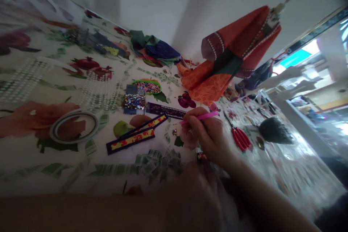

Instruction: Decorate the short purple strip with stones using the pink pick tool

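My right hand is closed around a slim pink stick, pen-like, its lower end near the fingertips. My left hand, dim in the foreground, lies just below it. At its fingertips shows the end of a small dark strip with yellow and orange patterning; the rest is hidden. A dark purple strip with rows of white beads reaches toward my right fingers. Two yellow-and-red strips with dark edges lie left of my hands, one crossing over the other.
Left lie a tape roll, pearl strings, a sequin packet and a green tray of small beads. Behind my hands stands an orange-and-red cloth figure. Red-handled scissors and a dark lump are at right.
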